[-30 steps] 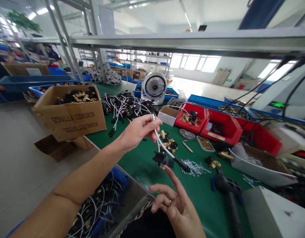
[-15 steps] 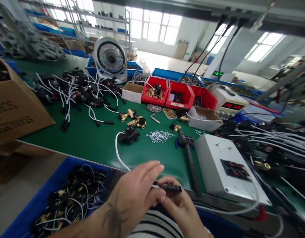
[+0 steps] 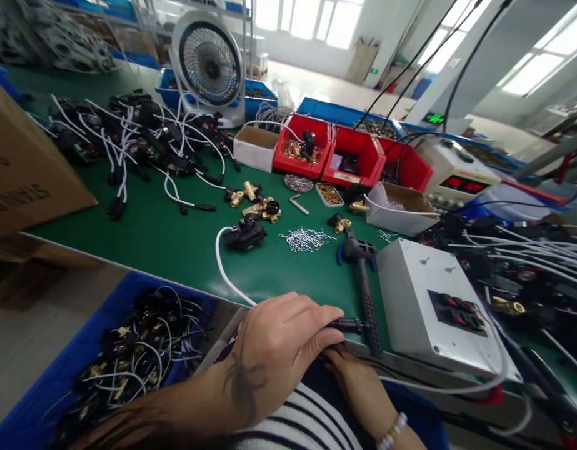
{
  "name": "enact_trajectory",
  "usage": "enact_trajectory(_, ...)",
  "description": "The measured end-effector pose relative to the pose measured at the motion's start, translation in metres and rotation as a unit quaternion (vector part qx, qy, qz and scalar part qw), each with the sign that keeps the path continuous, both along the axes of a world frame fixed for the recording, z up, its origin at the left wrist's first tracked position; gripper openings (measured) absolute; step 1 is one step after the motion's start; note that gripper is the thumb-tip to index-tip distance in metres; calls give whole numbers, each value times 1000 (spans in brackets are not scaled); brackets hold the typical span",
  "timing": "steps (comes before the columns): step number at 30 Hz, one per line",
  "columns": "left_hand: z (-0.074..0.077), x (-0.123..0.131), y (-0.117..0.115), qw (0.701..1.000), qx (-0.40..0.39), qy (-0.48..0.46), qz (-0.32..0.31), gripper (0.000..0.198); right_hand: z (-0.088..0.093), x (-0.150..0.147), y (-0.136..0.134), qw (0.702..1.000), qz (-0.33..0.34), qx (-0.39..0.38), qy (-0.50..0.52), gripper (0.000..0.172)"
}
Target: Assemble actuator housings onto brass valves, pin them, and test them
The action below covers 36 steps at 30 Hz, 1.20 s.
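My left hand is closed around a black cable connector, whose end sticks out to the right past my fingertips. A white cable runs from under this hand up to a black housing on the green bench. My right hand is just below and to the right, at the bench edge, with its fingers mostly hidden behind the left hand. A black-handled hammer-like tool lies close to the connector's end. Beyond the hands is a pile of small silver pins.
Brass fittings, red bins and a white fan stand farther back. A grey control box sits at right. On the left are a cardboard box, wired parts and a blue crate below the bench.
The view has tipped down and shifted. My left hand has moved over the connector, which now points right toward the tool. My right hand has dropped lower, away from the connector.
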<state>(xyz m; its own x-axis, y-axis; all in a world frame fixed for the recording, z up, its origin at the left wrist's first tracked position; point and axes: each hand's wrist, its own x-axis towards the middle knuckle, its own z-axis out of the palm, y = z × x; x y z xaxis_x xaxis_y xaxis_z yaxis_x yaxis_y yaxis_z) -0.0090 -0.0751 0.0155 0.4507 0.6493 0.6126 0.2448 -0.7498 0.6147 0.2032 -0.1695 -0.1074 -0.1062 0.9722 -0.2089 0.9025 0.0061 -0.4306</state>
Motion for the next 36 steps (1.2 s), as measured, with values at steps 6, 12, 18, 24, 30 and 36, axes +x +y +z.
enact_trajectory(6, 3, -3, 1, 1000, 6, -7, 1, 15, 101, -2, -5, 984, 26, 157, 80, 21)
enact_trajectory(12, 0, -3, 0, 1000, 16, 15, -13, 14, 158, -1, 1, 965, -5, 258, 40, 25)
enact_trajectory(18, 3, -6, 5, 999, 22, 33, -35, 13, 157, -7, 10, 957, 43, 288, -1, 26)
enact_trajectory(24, -5, -6, 9, 997, 42, 29, -55, 14, 158, -8, 16, 951, 54, 305, -18, 20)
enact_trajectory(30, -16, -10, 9, 971, -58, 167, -160, 19, 131, 1, 21, 975, 163, 138, 59, 18)
enact_trajectory(36, -23, -50, 76, 947, -59, 103, 297, 49, 152, 39, 42, 973, -1, 228, 16, 31)
